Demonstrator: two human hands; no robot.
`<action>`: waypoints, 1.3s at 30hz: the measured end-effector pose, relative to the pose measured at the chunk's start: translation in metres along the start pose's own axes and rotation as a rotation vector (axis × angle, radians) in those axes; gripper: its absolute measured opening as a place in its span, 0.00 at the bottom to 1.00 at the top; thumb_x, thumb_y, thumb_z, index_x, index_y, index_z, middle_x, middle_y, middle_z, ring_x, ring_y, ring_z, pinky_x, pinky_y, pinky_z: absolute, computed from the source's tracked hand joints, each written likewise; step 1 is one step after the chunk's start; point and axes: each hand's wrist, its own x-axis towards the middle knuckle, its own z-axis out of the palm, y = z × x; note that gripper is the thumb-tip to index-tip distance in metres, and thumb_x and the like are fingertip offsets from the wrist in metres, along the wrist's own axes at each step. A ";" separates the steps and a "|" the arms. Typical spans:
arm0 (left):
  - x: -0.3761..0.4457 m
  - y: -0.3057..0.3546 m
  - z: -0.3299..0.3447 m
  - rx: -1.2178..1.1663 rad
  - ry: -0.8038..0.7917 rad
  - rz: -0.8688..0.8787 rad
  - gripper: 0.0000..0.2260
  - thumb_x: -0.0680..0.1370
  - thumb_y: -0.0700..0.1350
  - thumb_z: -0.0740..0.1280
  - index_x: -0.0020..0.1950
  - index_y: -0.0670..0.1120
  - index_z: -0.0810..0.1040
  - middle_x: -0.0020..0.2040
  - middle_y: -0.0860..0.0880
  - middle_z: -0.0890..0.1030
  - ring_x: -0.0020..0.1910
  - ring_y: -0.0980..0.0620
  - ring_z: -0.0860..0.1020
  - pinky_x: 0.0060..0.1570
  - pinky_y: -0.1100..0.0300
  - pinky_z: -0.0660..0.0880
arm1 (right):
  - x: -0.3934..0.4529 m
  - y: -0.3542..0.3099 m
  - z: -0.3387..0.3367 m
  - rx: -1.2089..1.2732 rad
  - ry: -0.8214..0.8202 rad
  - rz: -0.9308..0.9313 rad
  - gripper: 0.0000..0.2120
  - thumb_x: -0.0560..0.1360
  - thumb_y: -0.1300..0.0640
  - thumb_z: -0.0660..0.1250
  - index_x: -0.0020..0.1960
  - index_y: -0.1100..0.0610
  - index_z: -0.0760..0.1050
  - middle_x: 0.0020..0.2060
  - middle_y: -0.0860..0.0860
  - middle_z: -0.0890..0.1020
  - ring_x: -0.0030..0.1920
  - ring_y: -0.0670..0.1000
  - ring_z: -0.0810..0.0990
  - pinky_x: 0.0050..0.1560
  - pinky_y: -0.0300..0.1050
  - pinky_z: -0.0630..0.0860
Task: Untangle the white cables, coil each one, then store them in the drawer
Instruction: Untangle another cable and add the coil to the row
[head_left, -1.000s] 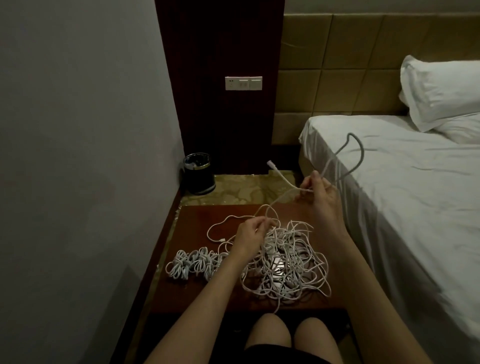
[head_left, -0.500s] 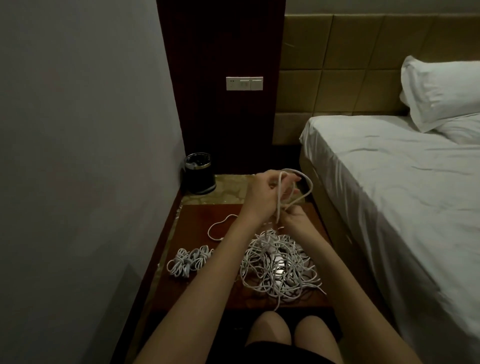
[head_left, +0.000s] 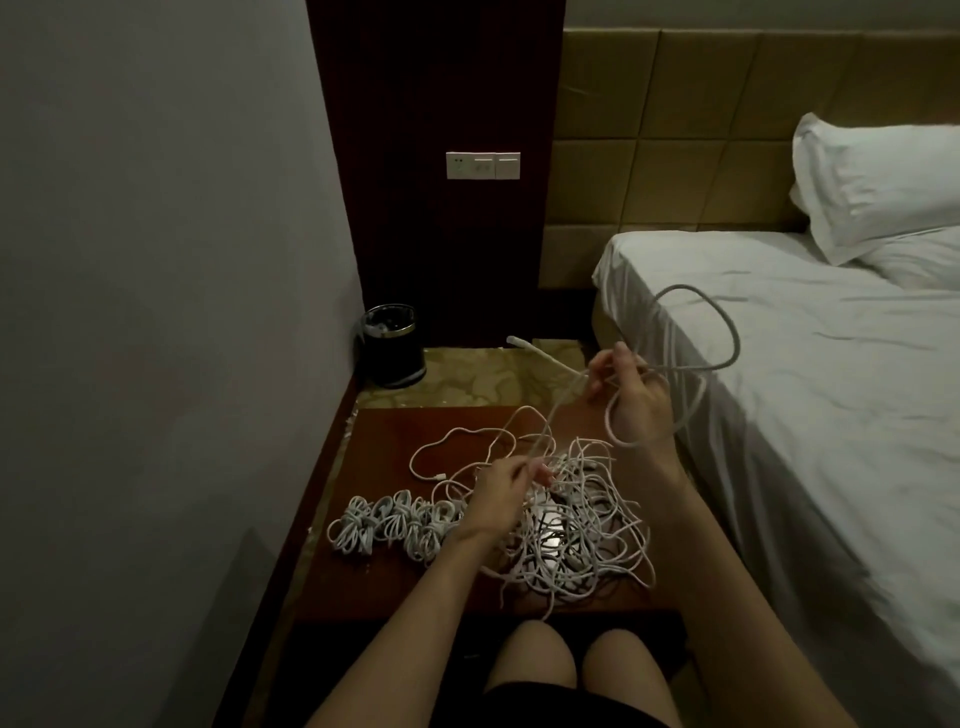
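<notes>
The right hand (head_left: 631, 400) is raised past the far right corner of the table (head_left: 384, 582), its grip closed around loops of one white cable (head_left: 730, 332); a large loop arcs out over the bed (head_left: 779, 415) and a smaller one hangs by the wrist, which looks like a coil being built in the air where it cannot snag. That cable's plug end (head_left: 514, 340) sticks out beyond the table's far edge. From the right hand the strand runs down to the left hand (head_left: 506, 491), whose fingertips pinch it just above the tangled heap (head_left: 571, 530), probably to feed slack and keep the heap from lifting with it. The heap lies on the right half of the table, towards the near edge, with something shiny showing among the strands; what it is cannot be told. One loose cable (head_left: 457, 452) curls flat towards the table's middle. By the left edge sits a row of coiled bundles (head_left: 395, 525), apparently finished and kept apart from the tangle. No drawer shows, so storing seems some way off. A dark bin (head_left: 392, 345) stands on the floor beyond the far left corner.
</notes>
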 end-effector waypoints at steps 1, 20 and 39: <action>0.002 0.002 -0.005 0.025 0.024 0.005 0.13 0.83 0.48 0.60 0.52 0.44 0.83 0.46 0.53 0.84 0.49 0.55 0.81 0.52 0.58 0.76 | -0.002 -0.001 -0.001 -0.019 0.029 -0.049 0.17 0.83 0.59 0.56 0.37 0.59 0.75 0.25 0.48 0.76 0.27 0.42 0.75 0.31 0.33 0.73; 0.010 0.067 -0.031 -0.348 0.035 0.181 0.10 0.82 0.46 0.62 0.56 0.43 0.80 0.47 0.47 0.83 0.46 0.51 0.82 0.49 0.55 0.80 | -0.008 0.031 0.000 -0.261 -0.293 0.024 0.16 0.82 0.57 0.58 0.41 0.64 0.76 0.23 0.47 0.77 0.24 0.40 0.74 0.26 0.32 0.69; 0.008 0.017 -0.023 0.001 0.054 0.060 0.12 0.81 0.48 0.64 0.53 0.43 0.84 0.47 0.50 0.85 0.40 0.64 0.80 0.38 0.73 0.72 | 0.001 0.000 -0.016 -0.127 0.018 -0.087 0.16 0.82 0.56 0.58 0.42 0.51 0.82 0.38 0.52 0.81 0.37 0.45 0.80 0.40 0.43 0.78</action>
